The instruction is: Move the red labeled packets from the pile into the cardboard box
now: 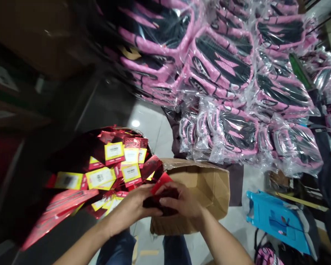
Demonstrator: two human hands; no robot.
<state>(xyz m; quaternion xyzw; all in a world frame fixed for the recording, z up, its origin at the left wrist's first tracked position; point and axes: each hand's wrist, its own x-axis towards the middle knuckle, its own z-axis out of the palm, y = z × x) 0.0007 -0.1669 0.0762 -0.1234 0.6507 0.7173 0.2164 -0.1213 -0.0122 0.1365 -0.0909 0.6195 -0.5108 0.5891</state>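
My left hand (134,208) and my right hand (182,202) meet over an open cardboard box (209,184) that rests on my lap. Both pinch a folded red card (161,193), one of its corners sticking up above my fingers. Just to the left lies a pile of red cards with yellow labels (110,165), close to my left hand. My fingers are curled around the card.
A large heap of pink and black gloves in clear plastic bags (223,73) fills the upper right. A blue plastic stool (281,221) lies on the tiled floor at the lower right. Dark shelving and boxes stand at the left.
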